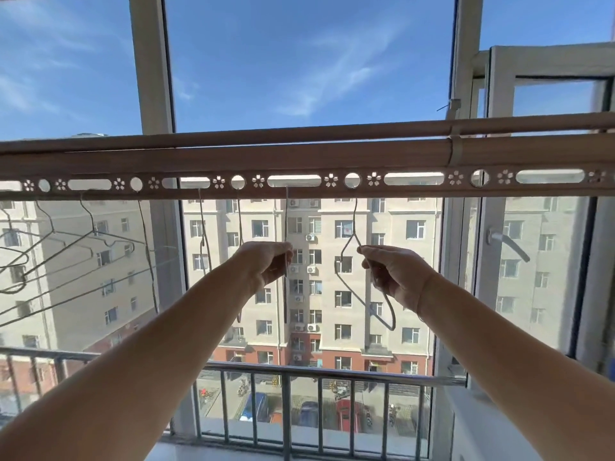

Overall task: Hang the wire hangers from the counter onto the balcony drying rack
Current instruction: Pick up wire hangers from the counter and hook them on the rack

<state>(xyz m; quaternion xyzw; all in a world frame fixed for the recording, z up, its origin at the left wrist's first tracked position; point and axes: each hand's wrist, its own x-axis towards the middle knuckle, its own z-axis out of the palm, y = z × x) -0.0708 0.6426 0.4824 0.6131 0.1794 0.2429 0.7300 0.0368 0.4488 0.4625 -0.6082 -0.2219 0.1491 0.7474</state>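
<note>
Overhead, the drying rack (pixel 299 158) runs across the whole view in front of the window, its lower strip punched with flower cut-outs, round holes and long slots. Both my bare arms reach up towards it.

My left hand (pixel 268 264) is curled round the edge-on hanger (pixel 286 221), with my left fingers (pixel 283 252) clamped on the thin wire just below its neck. This hanger hangs straight down, and its hook sits in the long slot (pixel 294 181) near the middle of the strip.

My right hand (pixel 397 277) grips the angled hanger (pixel 355 217). My right fingers (pixel 369 254) are pinched together on the wire at its near shoulder, and the bottom loop of the hanger sticks out below my palm. Its hook goes up to the round hole (pixel 352 180), just right of the slot. Whether the hook is fully seated I cannot tell.

Two more thin hangers (pixel 206 247) dangle from the strip just left of my left hand. Further left a bunch of hangers (pixel 93 227) hangs turned at different angles. Beyond the glass are a metal balcony railing (pixel 326 372), a pale apartment block (pixel 332 294) and blue sky.
</note>
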